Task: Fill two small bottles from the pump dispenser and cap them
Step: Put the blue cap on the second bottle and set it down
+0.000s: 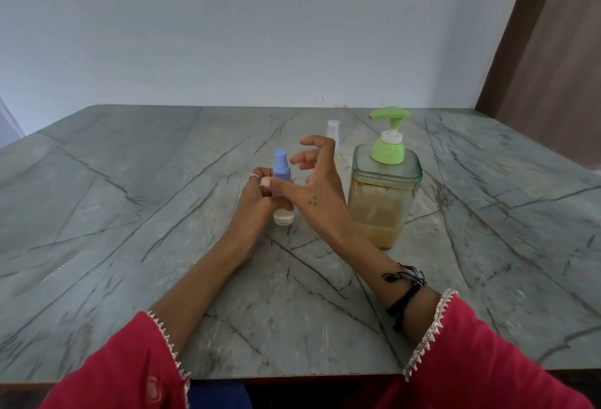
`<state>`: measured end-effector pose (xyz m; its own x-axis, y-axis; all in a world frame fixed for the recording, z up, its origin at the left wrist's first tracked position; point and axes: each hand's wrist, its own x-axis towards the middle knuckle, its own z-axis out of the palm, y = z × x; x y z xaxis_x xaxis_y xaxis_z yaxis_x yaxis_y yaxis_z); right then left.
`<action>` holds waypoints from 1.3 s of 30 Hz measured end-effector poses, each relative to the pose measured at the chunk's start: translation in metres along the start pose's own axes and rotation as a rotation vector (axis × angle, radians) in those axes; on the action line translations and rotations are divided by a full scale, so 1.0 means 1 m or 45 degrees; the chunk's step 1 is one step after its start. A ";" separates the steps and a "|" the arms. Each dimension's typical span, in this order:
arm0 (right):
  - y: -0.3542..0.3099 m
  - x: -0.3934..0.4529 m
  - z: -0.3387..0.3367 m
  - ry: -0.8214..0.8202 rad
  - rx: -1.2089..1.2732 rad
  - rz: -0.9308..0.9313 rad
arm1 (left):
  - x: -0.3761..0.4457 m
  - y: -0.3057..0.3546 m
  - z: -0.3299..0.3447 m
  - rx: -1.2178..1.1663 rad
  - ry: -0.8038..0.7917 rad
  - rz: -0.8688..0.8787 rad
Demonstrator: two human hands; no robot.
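Observation:
A small clear bottle with a blue cap (pixel 281 174) stands upright on the table, and my left hand (pixel 257 200) is wrapped around its body. Just to its right my right hand (pixel 317 181) hovers with fingers spread and curled, the thumb near the blue cap, holding nothing. Behind my right hand a second small bottle with a clear white cap (pixel 333 130) is partly hidden. The pump dispenser (pixel 383 194), a square clear jar with a green pump head and yellowish liquid in its lower part, stands right of my hands.
The grey marble-pattern table (pixel 130 213) runs to a pale wall at the back. A brown curtain (pixel 553 50) hangs at the right. The table's front edge lies just beyond my red sleeves.

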<state>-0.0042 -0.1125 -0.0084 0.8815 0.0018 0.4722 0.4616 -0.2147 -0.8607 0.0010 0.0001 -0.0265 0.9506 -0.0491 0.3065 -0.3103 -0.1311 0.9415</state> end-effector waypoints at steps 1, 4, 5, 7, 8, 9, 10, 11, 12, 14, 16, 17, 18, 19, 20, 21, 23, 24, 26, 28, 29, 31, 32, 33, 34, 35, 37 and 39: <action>0.000 -0.001 0.001 -0.033 0.013 -0.011 | 0.000 0.001 0.000 -0.005 -0.005 0.003; 0.001 -0.001 0.002 -0.101 0.033 -0.042 | 0.001 0.001 0.002 -0.092 0.004 -0.052; 0.002 -0.001 0.002 -0.096 0.030 -0.042 | 0.002 0.000 0.002 -0.103 0.007 -0.068; 0.003 0.001 0.001 -0.055 0.058 -0.023 | 0.003 -0.003 0.001 -0.086 0.013 -0.087; 0.003 0.002 0.001 -0.031 0.080 -0.009 | 0.002 -0.002 0.001 -0.078 0.013 -0.092; 0.004 0.002 0.000 -0.006 0.095 0.000 | 0.003 -0.002 0.001 -0.070 0.013 -0.082; 0.004 0.002 0.000 0.017 0.098 -0.002 | 0.002 -0.002 0.002 -0.068 0.007 -0.061; 0.005 0.002 0.001 0.035 0.088 -0.014 | 0.002 -0.001 0.003 -0.059 0.004 -0.034; 0.007 0.001 0.003 0.042 0.073 -0.030 | 0.000 0.000 0.005 -0.054 -0.001 -0.008; 0.008 -0.001 0.006 0.023 0.046 -0.047 | -0.001 0.001 0.005 -0.059 0.000 0.023; 0.007 -0.004 0.007 -0.011 0.058 -0.067 | -0.001 0.001 0.002 -0.074 -0.012 0.024; 0.006 -0.005 0.006 -0.030 0.073 -0.082 | -0.001 0.000 0.001 -0.077 -0.022 0.009; 0.005 -0.006 0.004 -0.049 0.095 -0.089 | 0.000 0.000 0.001 -0.090 -0.024 -0.018; 0.005 -0.006 0.003 -0.060 0.120 -0.079 | 0.001 -0.001 0.001 -0.096 -0.021 -0.049; 0.005 -0.006 0.001 -0.058 0.140 -0.059 | 0.001 -0.001 0.001 -0.115 -0.022 -0.071; 0.004 -0.007 0.001 -0.042 0.158 -0.038 | 0.002 -0.003 0.001 -0.120 -0.018 -0.081; 0.005 -0.006 0.001 0.012 0.194 -0.006 | 0.002 -0.004 0.001 -0.111 -0.009 -0.081; 0.006 -0.005 0.002 0.045 0.191 0.000 | 0.002 -0.004 0.001 -0.108 -0.004 -0.078; 0.007 -0.005 0.003 0.101 0.156 -0.012 | 0.001 -0.004 0.002 -0.093 0.004 -0.054; 0.008 -0.006 0.005 0.120 0.130 -0.032 | 0.000 -0.003 0.003 -0.044 0.004 -0.009; 0.008 -0.006 0.006 0.116 0.116 -0.043 | 0.000 -0.002 0.004 -0.028 0.010 0.003; 0.008 -0.008 0.008 0.086 0.075 -0.075 | 0.002 -0.003 0.004 -0.044 0.031 0.001; 0.009 -0.009 0.009 0.053 0.059 -0.089 | 0.003 -0.003 0.004 -0.052 0.034 -0.007; 0.010 -0.009 0.009 0.015 0.056 -0.084 | 0.003 -0.003 0.004 -0.055 0.028 -0.014; 0.010 -0.009 0.009 -0.023 0.074 -0.059 | 0.004 -0.004 0.003 -0.054 0.018 -0.024; 0.010 -0.009 0.009 -0.055 0.104 -0.023 | 0.004 -0.004 0.003 -0.062 0.007 -0.039; 0.010 -0.008 0.007 -0.048 0.133 0.026 | 0.003 -0.005 0.002 -0.106 -0.009 -0.075; 0.008 -0.009 0.003 0.008 0.152 0.053 | 0.003 -0.005 0.001 -0.133 -0.005 -0.098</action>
<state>-0.0081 -0.1113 -0.0199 0.8996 -0.0109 0.4365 0.4336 -0.0962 -0.8960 0.0052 -0.0005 -0.0311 0.9715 -0.0467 0.2322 -0.2338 -0.0311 0.9718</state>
